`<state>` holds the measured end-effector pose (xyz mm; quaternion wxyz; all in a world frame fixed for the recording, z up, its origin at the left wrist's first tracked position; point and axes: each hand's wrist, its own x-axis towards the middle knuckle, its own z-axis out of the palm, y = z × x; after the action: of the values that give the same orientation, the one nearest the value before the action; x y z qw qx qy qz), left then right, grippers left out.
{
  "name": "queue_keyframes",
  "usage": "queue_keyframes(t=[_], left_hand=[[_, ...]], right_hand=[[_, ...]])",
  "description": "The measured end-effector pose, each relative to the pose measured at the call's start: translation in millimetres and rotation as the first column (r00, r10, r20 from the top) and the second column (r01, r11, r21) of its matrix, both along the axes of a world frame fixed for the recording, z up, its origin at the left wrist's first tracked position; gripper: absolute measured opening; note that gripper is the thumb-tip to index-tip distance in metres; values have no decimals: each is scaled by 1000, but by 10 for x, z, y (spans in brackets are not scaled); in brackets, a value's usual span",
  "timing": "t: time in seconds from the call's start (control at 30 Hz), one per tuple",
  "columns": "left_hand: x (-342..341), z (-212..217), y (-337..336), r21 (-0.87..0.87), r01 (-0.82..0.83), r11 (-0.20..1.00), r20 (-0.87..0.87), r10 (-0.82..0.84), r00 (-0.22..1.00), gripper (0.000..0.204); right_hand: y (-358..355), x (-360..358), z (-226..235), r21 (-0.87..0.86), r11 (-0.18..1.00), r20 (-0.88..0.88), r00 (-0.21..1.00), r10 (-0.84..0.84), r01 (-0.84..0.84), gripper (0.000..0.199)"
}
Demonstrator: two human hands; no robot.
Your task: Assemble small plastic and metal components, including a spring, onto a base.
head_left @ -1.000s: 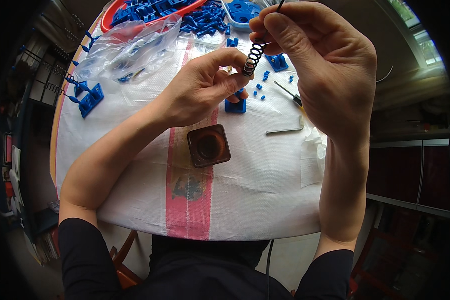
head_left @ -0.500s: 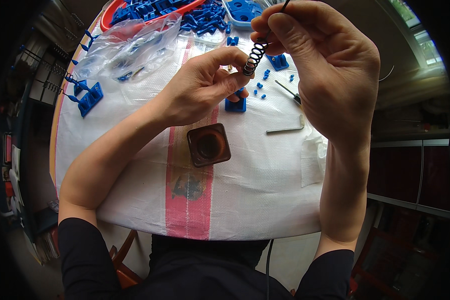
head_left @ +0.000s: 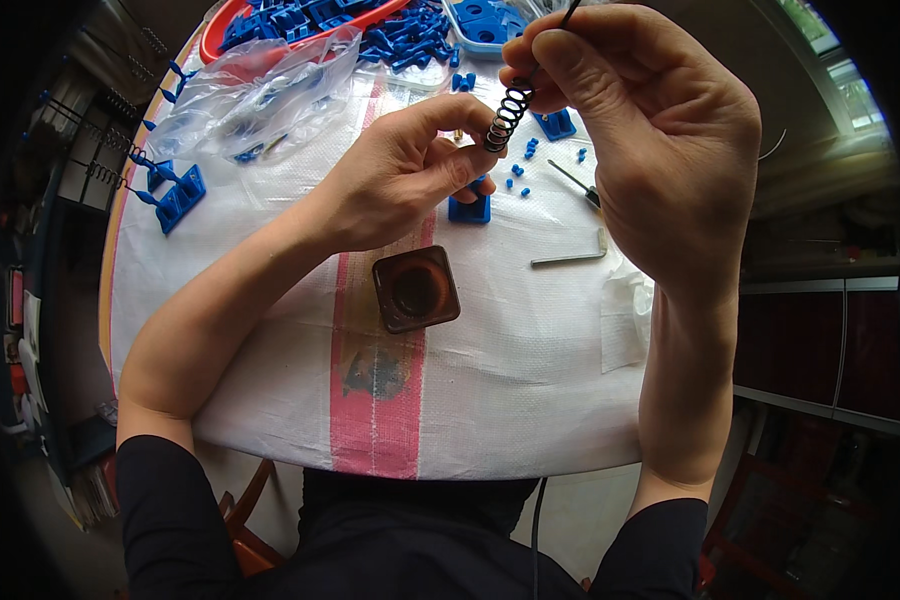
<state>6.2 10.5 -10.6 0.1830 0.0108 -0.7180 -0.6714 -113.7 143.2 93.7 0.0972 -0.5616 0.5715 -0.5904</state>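
A black coil spring (head_left: 509,117) slants upward between my two hands over the far middle of the table. Its lower end is pinched between the thumb and forefinger of my left hand (head_left: 395,180). My right hand (head_left: 665,140) is closed round the spring's top end, where a thin, straight black rod or wire end (head_left: 571,13) sticks up past the fingers; where the two meet is hidden. Just below my left fingers, partly covered by them, a blue plastic block (head_left: 469,209) rests on the table. Another blue piece (head_left: 556,124) lies behind the spring.
A square brown pot (head_left: 448,312) stands nearer me. Toward the right lie an L-shaped hex key (head_left: 570,262), a screwdriver (head_left: 575,181) and several tiny blue pieces (head_left: 526,192). A red basin (head_left: 211,45) of blue parts, clear plastic bags (head_left: 240,105) and a blue spring assembly (head_left: 180,200) are at the far left.
Almost nothing differs. My hands and the spring have shifted very slightly, with the same grip on both ends.
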Motion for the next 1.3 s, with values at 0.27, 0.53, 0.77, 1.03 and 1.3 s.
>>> queue_keyframes(t=[0.27, 0.53, 0.77, 1.03, 1.3], left_hand=[[2, 6, 5, 16, 1, 1000, 5, -1, 1000, 17], [6, 6, 1, -9, -16, 1000, 10, 16, 1000, 17], [0, 1, 0, -12, -9, 1000, 10, 9, 1000, 16], [-4, -7, -4, 12, 6, 1000, 16, -6, 1000, 16], [-19, 3, 6, -3, 6, 1000, 9, -6, 1000, 17]], right_hand=[[-24, -9, -52, -42, 999, -34, 999, -12, 10, 8], [-42, -8, -31, -24, 1000, -2, 1000, -19, 19, 8], [-101, -99, -141, -45, 999, -64, 998, -20, 17, 8], [-51, -15, -46, -8, 1000, -38, 999, -6, 6, 7], [-108, -179, -202, -65, 992, 27, 993, 111, -109, 6]])
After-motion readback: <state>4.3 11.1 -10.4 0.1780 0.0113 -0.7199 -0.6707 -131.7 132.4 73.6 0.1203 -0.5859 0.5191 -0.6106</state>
